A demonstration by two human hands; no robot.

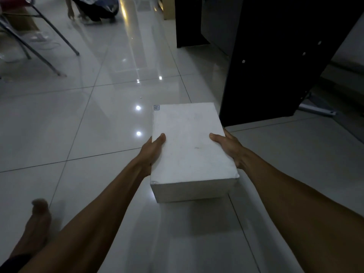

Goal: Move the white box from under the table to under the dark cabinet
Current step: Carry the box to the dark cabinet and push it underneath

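Note:
The white box (191, 148) is a closed rectangular carton with a small label at its far left corner. I hold it above the glossy tiled floor, its shadow lying beneath it. My left hand (152, 152) grips its left side with the thumb on the lid. My right hand (229, 147) grips the right side the same way. The dark cabinet (275, 62) stands just ahead and to the right of the box, its black side panel reaching the floor.
My bare foot (37, 219) is at the lower left. Metal chair legs (51, 30) stand at the far left. Another person crouches at the top (92, 10). A pale bar (317, 111) lies on the floor beside the cabinet.

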